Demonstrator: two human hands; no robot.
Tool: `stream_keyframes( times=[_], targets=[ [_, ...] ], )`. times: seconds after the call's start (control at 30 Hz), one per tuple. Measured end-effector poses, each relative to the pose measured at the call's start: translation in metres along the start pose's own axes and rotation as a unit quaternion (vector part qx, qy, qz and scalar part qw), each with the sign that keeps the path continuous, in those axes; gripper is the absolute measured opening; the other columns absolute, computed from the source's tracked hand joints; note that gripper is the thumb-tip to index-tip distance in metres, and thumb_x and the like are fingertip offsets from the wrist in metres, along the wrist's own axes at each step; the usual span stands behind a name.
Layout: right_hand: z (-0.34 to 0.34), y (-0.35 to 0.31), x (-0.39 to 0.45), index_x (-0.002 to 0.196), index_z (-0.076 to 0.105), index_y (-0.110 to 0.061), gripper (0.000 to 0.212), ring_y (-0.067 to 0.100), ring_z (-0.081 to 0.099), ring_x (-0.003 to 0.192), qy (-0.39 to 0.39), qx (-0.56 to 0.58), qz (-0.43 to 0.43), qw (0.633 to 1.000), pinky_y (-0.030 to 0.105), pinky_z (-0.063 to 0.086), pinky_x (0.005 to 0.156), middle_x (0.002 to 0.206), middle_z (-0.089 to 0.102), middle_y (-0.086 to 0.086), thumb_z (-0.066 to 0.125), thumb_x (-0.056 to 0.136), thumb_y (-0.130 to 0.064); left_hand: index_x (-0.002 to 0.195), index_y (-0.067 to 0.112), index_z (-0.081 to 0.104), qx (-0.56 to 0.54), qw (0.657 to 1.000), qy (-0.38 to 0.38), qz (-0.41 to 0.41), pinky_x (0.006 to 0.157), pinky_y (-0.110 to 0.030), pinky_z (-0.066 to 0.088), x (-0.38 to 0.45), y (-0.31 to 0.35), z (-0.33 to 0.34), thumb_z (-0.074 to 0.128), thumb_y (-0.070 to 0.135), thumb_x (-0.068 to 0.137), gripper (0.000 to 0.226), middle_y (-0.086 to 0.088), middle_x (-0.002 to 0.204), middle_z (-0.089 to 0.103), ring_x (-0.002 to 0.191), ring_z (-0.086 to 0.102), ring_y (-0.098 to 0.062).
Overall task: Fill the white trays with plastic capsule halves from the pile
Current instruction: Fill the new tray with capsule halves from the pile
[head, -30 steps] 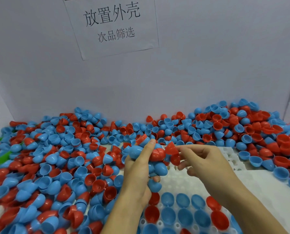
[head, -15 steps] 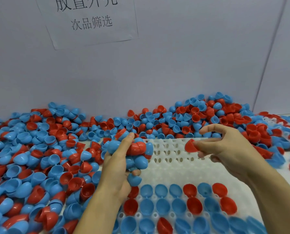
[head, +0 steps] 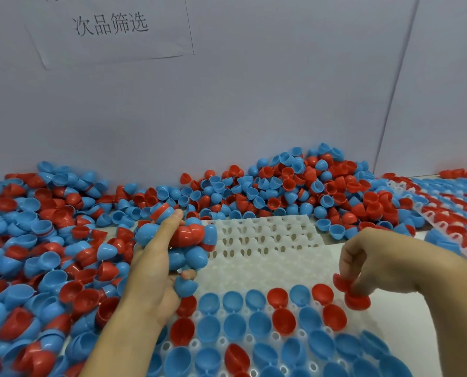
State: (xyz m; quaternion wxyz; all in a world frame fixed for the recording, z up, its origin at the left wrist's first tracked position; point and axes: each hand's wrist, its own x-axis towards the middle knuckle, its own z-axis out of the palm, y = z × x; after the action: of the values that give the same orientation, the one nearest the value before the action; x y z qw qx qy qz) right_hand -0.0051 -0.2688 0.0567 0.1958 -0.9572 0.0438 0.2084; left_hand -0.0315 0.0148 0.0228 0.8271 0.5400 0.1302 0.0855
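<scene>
Right hand [head: 373,265] pinches a red capsule half [head: 356,296] over the white tray [head: 267,257], evidently to seat it in a socket; left hand [head: 159,265] clutches a reserve handful of capsule halves [head: 188,240]. The pile [head: 281,191] lies behind on the worktop.

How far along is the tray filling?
The near rows of the white tray already hold blue and red halves. The left hand holds a bunch of halves; the right hand sets a red half down. The far rows are bare, and the pile is large.
</scene>
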Motion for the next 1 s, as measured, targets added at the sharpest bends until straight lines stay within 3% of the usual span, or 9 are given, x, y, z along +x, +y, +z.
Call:
stream_keyframes(
  times=[0.13, 0.3, 0.47, 0.6, 0.73, 0.9, 1.0],
  targets=[
    [0.006, -0.008, 0.0, 0.081, 0.078, -0.029, 0.02, 0.01, 0.065, 0.089, -0.044, -0.052, 0.029, 0.997, 0.029, 0.056, 0.091, 0.085, 0.074, -0.013, 0.082, 0.078, -0.01, 0.062, 0.03, 0.075, 0.001, 1.0, -0.001, -0.003, 0.034, -0.019, 0.036, -0.001, 0.001, 0.0, 0.074, 0.053, 0.063, 0.023, 0.0, 0.071, 0.072, 0.048, 0.058, -0.007],
    [0.009, -0.012, 0.003, 0.084, 0.079, -0.026, 0.02, 0.009, 0.063, 0.088, -0.044, -0.07, 0.033, 0.996, 0.026, 0.055, 0.086, 0.088, 0.073, -0.012, 0.079, 0.08, -0.007, 0.065, 0.028, 0.074, -0.003, 1.0, 0.002, -0.004, 0.034, -0.02, 0.036, -0.001, 0.0, 0.0, 0.074, 0.051, 0.065, 0.023, 0.001, 0.072, 0.071, 0.049, 0.058, -0.008],
    [0.005, -0.009, 0.001, 0.086, 0.08, -0.028, 0.021, 0.009, 0.066, 0.091, -0.061, -0.061, 0.022, 0.996, 0.029, 0.055, 0.093, 0.086, 0.075, -0.014, 0.079, 0.081, -0.007, 0.069, 0.026, 0.073, -0.006, 1.0, 0.008, -0.008, 0.035, -0.019, 0.037, -0.001, 0.0, 0.0, 0.074, 0.051, 0.063, 0.026, -0.001, 0.076, 0.073, 0.05, 0.059, -0.008],
    [0.002, -0.006, 0.002, 0.081, 0.08, -0.028, 0.022, 0.007, 0.068, 0.086, -0.05, -0.043, 0.009, 0.998, 0.024, 0.057, 0.086, 0.077, 0.075, -0.016, 0.078, 0.081, -0.006, 0.071, 0.025, 0.072, -0.011, 1.0, 0.008, -0.001, 0.034, -0.019, 0.035, -0.001, 0.0, 0.0, 0.073, 0.05, 0.063, 0.026, -0.001, 0.074, 0.072, 0.048, 0.058, -0.008],
    [0.006, -0.009, 0.006, 0.079, 0.076, -0.027, 0.023, 0.009, 0.065, 0.086, -0.057, -0.06, 0.003, 0.997, 0.023, 0.056, 0.082, 0.082, 0.073, -0.011, 0.076, 0.082, -0.004, 0.071, 0.025, 0.072, -0.013, 1.0, 0.002, -0.001, 0.034, -0.019, 0.035, 0.0, -0.001, 0.0, 0.074, 0.05, 0.062, 0.026, -0.001, 0.075, 0.072, 0.048, 0.058, -0.008],
    [0.006, -0.007, 0.008, 0.084, 0.075, -0.027, 0.022, 0.008, 0.068, 0.086, -0.059, -0.051, -0.019, 0.997, 0.026, 0.057, 0.087, 0.084, 0.074, -0.012, 0.077, 0.081, -0.006, 0.062, 0.028, 0.075, -0.008, 1.0, -0.001, -0.003, 0.034, -0.019, 0.036, 0.0, -0.001, -0.001, 0.074, 0.054, 0.061, 0.026, -0.002, 0.073, 0.073, 0.049, 0.058, -0.008],
    [0.008, -0.012, 0.011, 0.086, 0.073, -0.029, 0.017, 0.007, 0.068, 0.081, 0.001, -0.024, -0.068, 0.997, 0.021, 0.056, 0.074, 0.085, 0.072, -0.011, 0.078, 0.083, -0.013, 0.06, 0.029, 0.075, -0.02, 1.0, -0.007, -0.004, 0.034, -0.019, 0.036, 0.0, 0.0, -0.002, 0.074, 0.053, 0.062, 0.024, -0.002, 0.072, 0.073, 0.048, 0.058, -0.008]
  ],
)
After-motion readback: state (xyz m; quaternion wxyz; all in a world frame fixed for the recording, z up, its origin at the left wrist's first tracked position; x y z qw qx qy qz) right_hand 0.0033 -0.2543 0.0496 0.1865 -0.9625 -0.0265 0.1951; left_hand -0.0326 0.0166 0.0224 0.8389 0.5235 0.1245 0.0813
